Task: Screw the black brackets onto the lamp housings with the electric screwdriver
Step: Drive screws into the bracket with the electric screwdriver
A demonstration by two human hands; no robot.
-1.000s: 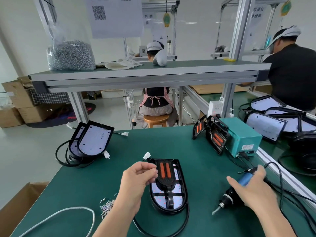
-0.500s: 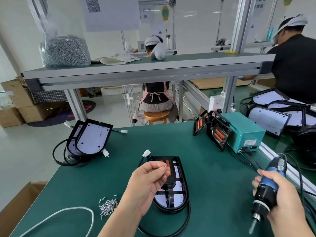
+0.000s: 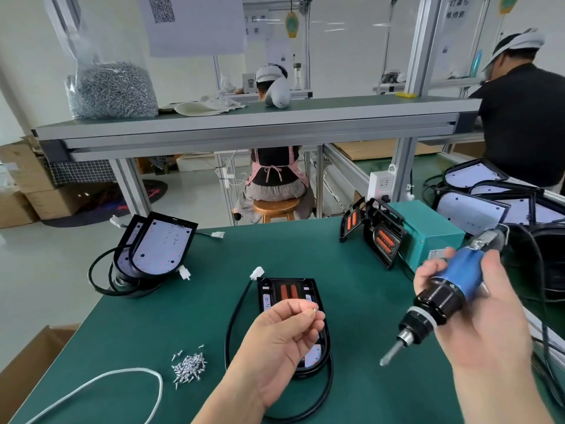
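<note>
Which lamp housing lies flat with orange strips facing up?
The black centre housing, partly under the left hand; the pair against the teal metal box stands tilted, the left stack shows white plates.

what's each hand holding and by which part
The left hand pinches a screw; right hand grips the electric screwdriver round its blue body.

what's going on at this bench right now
A person is fitting brackets to lamps at a green bench. Their left hand pinches a small screw above the lamp housing, where a black bracket lies. Their right hand grips the electric screwdriver in the air, bit angled down towards the housing. Loose screws lie nearby. The screw is not yet placed.
</note>
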